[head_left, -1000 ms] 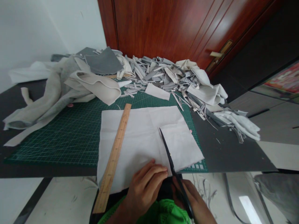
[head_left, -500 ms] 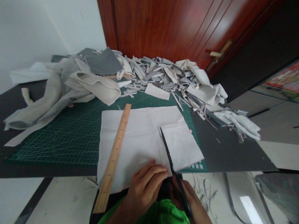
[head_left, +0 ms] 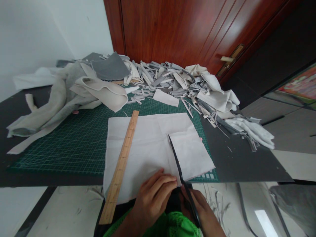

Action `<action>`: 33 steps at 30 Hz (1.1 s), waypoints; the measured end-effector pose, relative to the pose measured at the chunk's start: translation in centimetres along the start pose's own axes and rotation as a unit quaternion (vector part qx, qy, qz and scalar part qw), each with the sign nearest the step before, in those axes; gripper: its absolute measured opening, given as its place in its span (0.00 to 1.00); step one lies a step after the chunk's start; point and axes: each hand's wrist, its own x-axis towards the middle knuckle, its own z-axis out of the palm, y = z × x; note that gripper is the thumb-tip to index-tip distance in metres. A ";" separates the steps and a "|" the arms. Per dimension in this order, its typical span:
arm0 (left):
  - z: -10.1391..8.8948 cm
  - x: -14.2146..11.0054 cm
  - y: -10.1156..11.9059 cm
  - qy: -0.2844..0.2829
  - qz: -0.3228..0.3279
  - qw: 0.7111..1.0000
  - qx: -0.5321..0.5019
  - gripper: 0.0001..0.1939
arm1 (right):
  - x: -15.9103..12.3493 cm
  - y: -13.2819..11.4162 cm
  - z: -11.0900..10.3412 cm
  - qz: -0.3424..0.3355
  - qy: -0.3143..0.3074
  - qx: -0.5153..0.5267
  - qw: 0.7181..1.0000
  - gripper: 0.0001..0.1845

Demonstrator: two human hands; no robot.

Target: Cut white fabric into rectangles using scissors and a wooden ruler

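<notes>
A white cloth [head_left: 143, 141] lies over the near edge of the table, with a cut running in from its front edge on the right. My right hand [head_left: 198, 204] is closed around the handles of black scissors [head_left: 175, 156]. Their long blade lies along the cut, pointing away from me. Just left of the blade, my left hand [head_left: 156, 197] grips the cloth's front edge, its fingers together on top and the thumb mostly hidden. A wooden ruler [head_left: 120, 164] rests slantwise on the cloth's left side and sticks out past the table edge.
A green cutting mat [head_left: 66, 144] lies under the cloth on a dark table [head_left: 244, 161]. Large grey and beige fabric pieces [head_left: 98, 89] heap at the left. Strips and scraps [head_left: 168, 77] pile along the back and right, before a wooden door [head_left: 168, 29].
The view has shifted very slightly. Both hands, the scissors, the cloth and the ruler stay almost where they were.
</notes>
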 end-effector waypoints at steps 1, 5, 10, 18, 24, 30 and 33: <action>0.0 0.0 0.0 -0.001 0.000 1.000 0.000 0.10 | -0.1 0.1 0.1 -0.004 0.007 -0.006 1.000 0.35; 0.1 0.0 0.0 -0.001 0.002 1.000 0.003 0.10 | -0.2 -0.3 0.0 -0.006 -0.016 -0.023 1.000 0.35; 0.2 -0.1 -0.1 0.002 0.007 1.000 -0.002 0.10 | 0.6 -1.9 -0.3 0.018 -0.070 -0.052 0.996 0.50; 0.1 0.3 0.0 -0.019 -0.005 1.000 0.011 0.09 | 0.5 -2.4 0.5 0.064 -0.061 0.045 0.995 0.44; -0.9 0.7 -0.5 -0.099 -0.027 0.988 0.114 0.18 | 0.6 -3.2 0.7 0.094 -0.202 0.095 0.970 0.42; -2.3 1.0 -1.5 -0.197 -0.011 0.951 0.238 0.30 | -0.4 -1.6 -1.0 0.101 -0.263 0.112 0.953 0.40; -3.2 1.4 -2.4 -0.231 -0.012 0.933 0.274 0.33 | -1.9 -0.2 -1.8 0.119 -0.240 0.124 0.955 0.39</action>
